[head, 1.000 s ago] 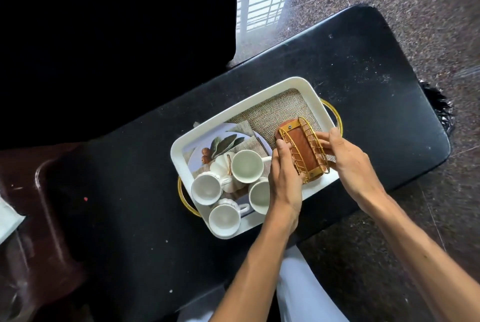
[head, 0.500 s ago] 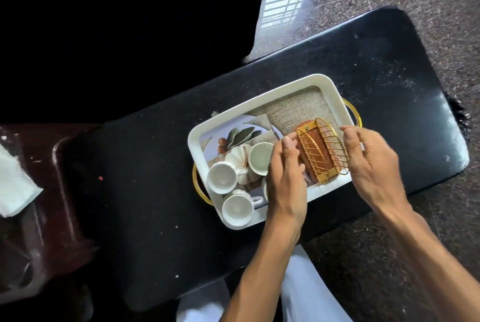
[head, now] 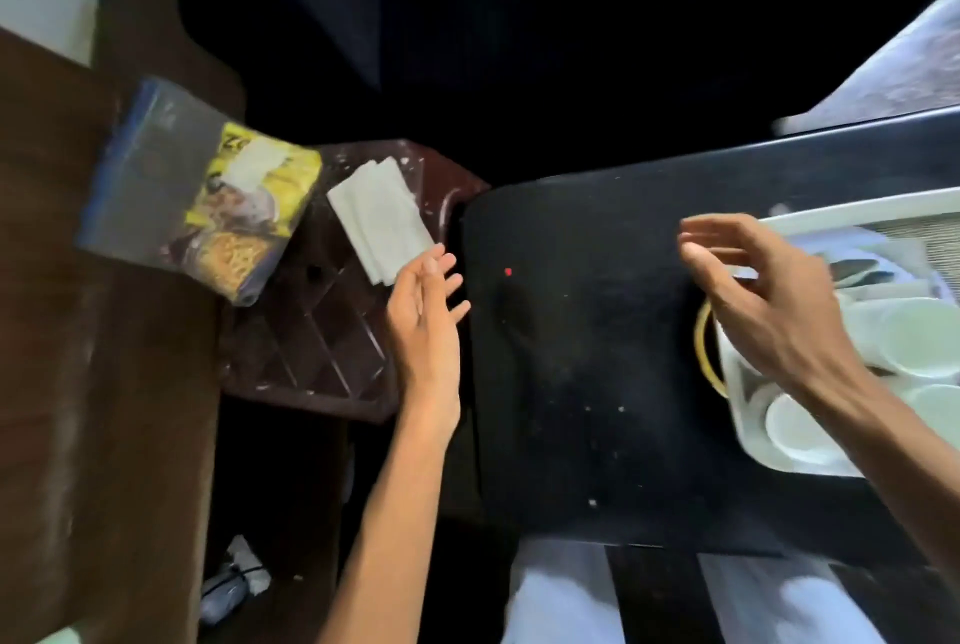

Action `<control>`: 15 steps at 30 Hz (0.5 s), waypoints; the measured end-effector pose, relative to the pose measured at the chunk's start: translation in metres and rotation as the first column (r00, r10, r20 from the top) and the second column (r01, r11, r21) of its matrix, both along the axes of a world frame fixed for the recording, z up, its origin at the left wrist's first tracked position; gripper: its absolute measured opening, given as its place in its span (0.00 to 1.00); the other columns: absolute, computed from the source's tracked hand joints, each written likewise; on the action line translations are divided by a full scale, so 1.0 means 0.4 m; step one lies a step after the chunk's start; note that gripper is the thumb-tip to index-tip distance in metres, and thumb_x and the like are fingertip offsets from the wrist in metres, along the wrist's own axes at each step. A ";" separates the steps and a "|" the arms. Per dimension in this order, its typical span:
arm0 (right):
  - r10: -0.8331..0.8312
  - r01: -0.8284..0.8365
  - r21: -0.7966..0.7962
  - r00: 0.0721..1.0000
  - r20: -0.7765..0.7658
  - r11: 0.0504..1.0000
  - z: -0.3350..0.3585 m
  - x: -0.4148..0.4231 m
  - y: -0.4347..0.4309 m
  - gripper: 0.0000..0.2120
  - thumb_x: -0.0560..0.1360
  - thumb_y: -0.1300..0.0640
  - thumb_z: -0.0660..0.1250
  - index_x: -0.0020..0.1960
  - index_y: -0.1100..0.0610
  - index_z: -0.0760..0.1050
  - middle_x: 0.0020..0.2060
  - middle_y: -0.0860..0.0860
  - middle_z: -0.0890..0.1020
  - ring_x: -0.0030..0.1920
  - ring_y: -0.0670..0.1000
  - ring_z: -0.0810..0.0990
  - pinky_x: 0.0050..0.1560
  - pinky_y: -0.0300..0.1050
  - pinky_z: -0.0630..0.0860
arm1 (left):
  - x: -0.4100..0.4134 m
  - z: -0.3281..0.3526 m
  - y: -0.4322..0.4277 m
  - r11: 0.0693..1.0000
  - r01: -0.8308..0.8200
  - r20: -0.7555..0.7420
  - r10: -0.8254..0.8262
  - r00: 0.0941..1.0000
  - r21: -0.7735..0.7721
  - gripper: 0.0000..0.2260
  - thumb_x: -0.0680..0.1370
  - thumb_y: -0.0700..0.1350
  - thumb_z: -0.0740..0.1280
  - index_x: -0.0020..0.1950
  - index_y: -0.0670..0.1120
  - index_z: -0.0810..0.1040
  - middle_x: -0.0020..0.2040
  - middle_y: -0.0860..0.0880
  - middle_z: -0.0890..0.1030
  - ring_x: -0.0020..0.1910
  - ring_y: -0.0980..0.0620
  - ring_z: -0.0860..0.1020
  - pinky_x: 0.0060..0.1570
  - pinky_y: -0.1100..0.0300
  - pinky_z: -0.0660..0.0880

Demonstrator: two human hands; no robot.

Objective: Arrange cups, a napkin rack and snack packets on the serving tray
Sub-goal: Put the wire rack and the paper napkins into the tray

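Head view: it has swung left since 0.5 s ago, so the tray [head: 852,209] now sits cut off at the right of the picture, on the right part of the black table [head: 587,357]. White cups [head: 917,344] stand in the tray's near left corner, blurred. Its gold handle [head: 702,352] sticks out toward the table's middle.

Both hands have come off the napkin rack. The right hand [head: 769,316] hovers over the tray's left edge, fingers loosely spread, gripping nothing. The left hand [head: 426,316] has moved over the table's left edge, fingers straight and empty, tips just beside the napkins [head: 382,227].

The napkins lie on a brown stool [head: 311,347] left of the table. A clear bag with a yellow snack packet [head: 249,206] lies at the stool's left edge.
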State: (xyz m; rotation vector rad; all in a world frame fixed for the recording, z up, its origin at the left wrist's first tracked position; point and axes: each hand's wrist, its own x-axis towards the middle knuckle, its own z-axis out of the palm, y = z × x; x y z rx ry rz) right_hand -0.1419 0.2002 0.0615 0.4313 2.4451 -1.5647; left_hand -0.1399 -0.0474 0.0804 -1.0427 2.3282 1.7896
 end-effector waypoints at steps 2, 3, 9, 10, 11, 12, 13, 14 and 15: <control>0.022 -0.020 -0.066 0.999 0.023 0.998 -0.026 -0.039 -0.110 0.10 0.79 0.53 0.67 0.59 0.50 0.80 0.49 0.45 0.85 0.48 0.36 0.83 0.53 0.36 0.80 | -0.006 -0.023 -0.088 0.998 -0.044 0.011 0.044 0.999 -0.043 0.12 0.85 0.49 0.59 0.64 0.48 0.77 0.63 0.47 0.81 0.60 0.51 0.81 0.56 0.55 0.80; 0.036 -0.033 -0.091 0.999 0.032 0.995 -0.037 -0.058 -0.165 0.10 0.78 0.51 0.67 0.59 0.49 0.80 0.49 0.45 0.85 0.49 0.40 0.84 0.55 0.43 0.81 | -0.009 -0.038 -0.126 0.996 -0.068 0.008 0.069 0.998 -0.063 0.12 0.85 0.49 0.59 0.64 0.48 0.78 0.63 0.47 0.81 0.60 0.51 0.80 0.56 0.55 0.80; 0.168 -0.149 -0.168 0.980 0.106 0.974 -0.094 -0.133 -0.447 0.12 0.79 0.54 0.66 0.61 0.53 0.80 0.50 0.48 0.86 0.49 0.45 0.85 0.58 0.50 0.81 | -0.042 -0.102 -0.271 0.983 -0.186 0.059 0.185 0.981 0.013 0.10 0.85 0.49 0.59 0.61 0.50 0.78 0.60 0.49 0.80 0.54 0.54 0.79 0.54 0.53 0.80; 0.176 -0.156 -0.157 0.977 0.121 0.975 -0.103 -0.139 -0.479 0.12 0.80 0.55 0.66 0.63 0.54 0.79 0.52 0.49 0.86 0.50 0.46 0.85 0.58 0.49 0.81 | -0.048 -0.108 -0.283 0.981 -0.187 0.071 0.184 0.980 0.044 0.09 0.85 0.49 0.59 0.61 0.51 0.77 0.60 0.48 0.79 0.55 0.53 0.79 0.53 0.54 0.80; 0.181 -0.162 -0.137 0.974 0.137 0.977 -0.110 -0.144 -0.507 0.14 0.80 0.56 0.66 0.64 0.54 0.78 0.55 0.49 0.85 0.52 0.46 0.84 0.58 0.46 0.81 | -0.053 -0.116 -0.295 0.983 -0.178 0.078 0.174 0.982 0.053 0.09 0.85 0.49 0.59 0.60 0.51 0.77 0.61 0.48 0.80 0.56 0.52 0.79 0.53 0.54 0.79; 0.183 -0.166 -0.114 0.971 0.154 0.979 -0.115 -0.149 -0.531 0.15 0.80 0.55 0.66 0.66 0.54 0.77 0.57 0.49 0.84 0.53 0.46 0.83 0.54 0.41 0.81 | -0.057 -0.122 -0.305 0.986 -0.160 0.080 0.156 0.985 0.044 0.09 0.85 0.50 0.59 0.59 0.52 0.77 0.59 0.49 0.80 0.57 0.52 0.79 0.54 0.53 0.79; 0.180 -0.165 -0.100 0.969 0.171 0.981 -0.121 -0.151 -0.552 0.16 0.80 0.54 0.66 0.67 0.54 0.75 0.59 0.49 0.83 0.53 0.45 0.82 0.50 0.34 0.79 | -0.060 -0.129 -0.316 0.990 -0.136 0.078 0.133 0.988 0.026 0.08 0.84 0.51 0.59 0.58 0.54 0.77 0.57 0.52 0.81 0.56 0.52 0.80 0.55 0.51 0.80; 0.171 -0.155 -0.094 0.967 0.187 0.983 -0.126 -0.152 -0.571 0.17 0.80 0.53 0.67 0.68 0.54 0.75 0.59 0.49 0.82 0.52 0.45 0.82 0.47 0.30 0.77 | -0.062 -0.134 -0.327 0.994 -0.109 0.082 0.107 0.991 0.013 0.08 0.84 0.51 0.59 0.57 0.56 0.78 0.54 0.55 0.81 0.56 0.53 0.81 0.57 0.49 0.80; 0.157 -0.141 -0.095 0.968 0.196 0.985 -0.129 -0.152 -0.589 0.18 0.79 0.52 0.68 0.68 0.54 0.75 0.59 0.49 0.83 0.50 0.44 0.81 0.46 0.31 0.76 | -0.063 -0.139 -0.338 0.996 -0.084 0.091 0.083 0.992 0.010 0.07 0.84 0.52 0.60 0.56 0.56 0.77 0.53 0.56 0.81 0.56 0.53 0.81 0.59 0.47 0.80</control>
